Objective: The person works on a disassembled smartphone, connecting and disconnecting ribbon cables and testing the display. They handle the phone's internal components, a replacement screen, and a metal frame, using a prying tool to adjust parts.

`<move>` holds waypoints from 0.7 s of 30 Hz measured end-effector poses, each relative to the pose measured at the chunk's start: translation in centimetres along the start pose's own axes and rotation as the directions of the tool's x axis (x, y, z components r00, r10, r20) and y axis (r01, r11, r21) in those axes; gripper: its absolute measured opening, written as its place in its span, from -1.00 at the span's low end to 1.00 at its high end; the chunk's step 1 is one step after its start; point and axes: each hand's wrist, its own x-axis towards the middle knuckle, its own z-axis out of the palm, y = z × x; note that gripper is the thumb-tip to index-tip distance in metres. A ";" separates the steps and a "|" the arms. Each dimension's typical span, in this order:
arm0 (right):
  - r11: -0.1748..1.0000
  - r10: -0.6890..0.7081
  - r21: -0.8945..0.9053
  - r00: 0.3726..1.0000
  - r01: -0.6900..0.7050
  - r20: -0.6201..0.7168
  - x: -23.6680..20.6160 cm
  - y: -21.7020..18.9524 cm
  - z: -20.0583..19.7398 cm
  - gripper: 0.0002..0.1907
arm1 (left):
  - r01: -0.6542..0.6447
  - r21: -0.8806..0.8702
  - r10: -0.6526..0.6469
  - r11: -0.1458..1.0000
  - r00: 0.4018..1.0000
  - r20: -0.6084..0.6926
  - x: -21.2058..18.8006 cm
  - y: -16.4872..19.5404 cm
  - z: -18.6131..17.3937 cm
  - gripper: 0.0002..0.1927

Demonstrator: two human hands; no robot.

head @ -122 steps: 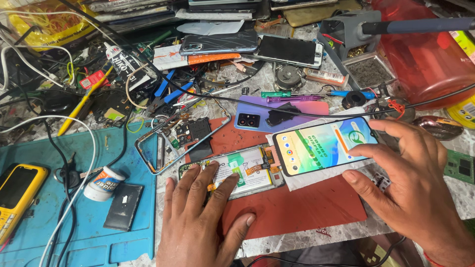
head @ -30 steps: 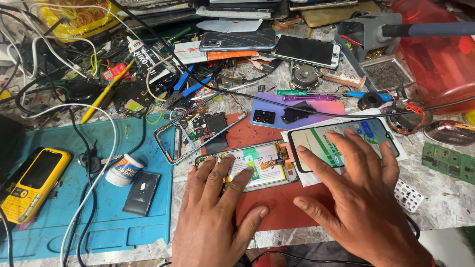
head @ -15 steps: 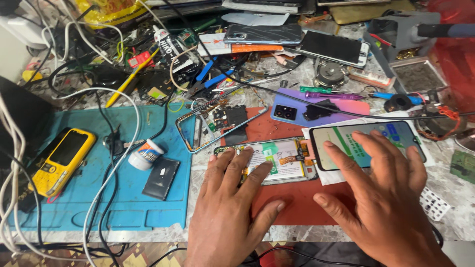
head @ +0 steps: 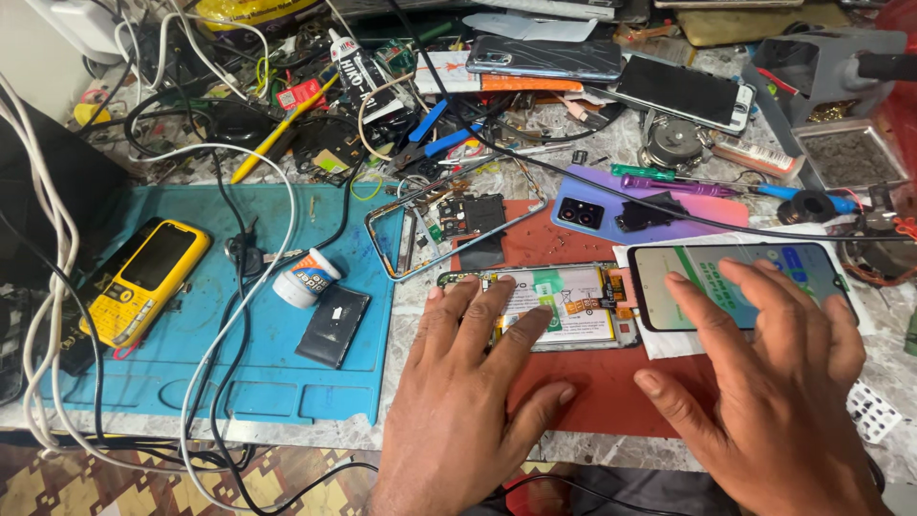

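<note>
Cluttered marble bench lay under us; our left hand pressed flat, fingers spread, on the opened phone body, our right hand splayed open across the lit screen panel beside it.

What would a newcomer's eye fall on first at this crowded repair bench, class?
First, the two hands at the front edge: the left hand rests its fingers on an opened phone body, and the right hand lies over a lit phone screen beside it. Next, the yellow keypad phone on the blue mat at the left.
</note>
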 end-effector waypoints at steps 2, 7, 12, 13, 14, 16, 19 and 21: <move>1.000 0.005 -0.008 1.000 -0.005 0.001 0.0 0.0 0.1 -0.20 | 0.002 -0.002 -0.002 1.000 1.000 0.000 -0.1 -0.1 0.0 -0.43; 1.000 -0.011 -0.002 1.000 0.011 -0.008 0.1 -0.1 0.1 -0.21 | 0.000 0.001 0.000 1.000 1.000 -0.002 -0.1 -0.2 0.1 -0.42; 1.000 -0.015 0.016 1.000 0.016 -0.019 0.2 -0.1 0.1 -0.22 | 0.001 0.000 -0.001 1.000 1.000 -0.005 -0.1 -0.2 0.0 -0.42; 1.000 -0.016 0.020 1.000 0.017 -0.021 0.2 -0.1 0.0 -0.22 | 0.000 0.000 0.000 1.000 1.000 -0.004 -0.1 -0.2 0.0 -0.42; 1.000 -0.014 0.022 1.000 0.015 -0.021 0.2 -0.2 0.0 -0.22 | 0.000 0.001 0.000 1.000 1.000 -0.005 -0.1 -0.2 0.0 -0.42; 1.000 -0.011 0.026 1.000 0.011 -0.021 0.2 -0.2 0.0 -0.22 | -0.001 0.004 0.001 1.000 1.000 -0.006 -0.1 -0.2 0.1 -0.42; 0.999 -0.008 0.033 1.000 0.009 -0.021 0.2 -0.3 -0.1 -0.23 | -0.002 0.006 0.002 1.000 1.000 -0.004 0.0 -0.1 0.1 -0.41; 1.000 -0.012 0.025 1.000 0.013 -0.014 0.3 -0.4 -0.3 -0.26 | -0.003 0.006 0.004 1.000 1.000 -0.005 0.0 -0.2 0.1 -0.42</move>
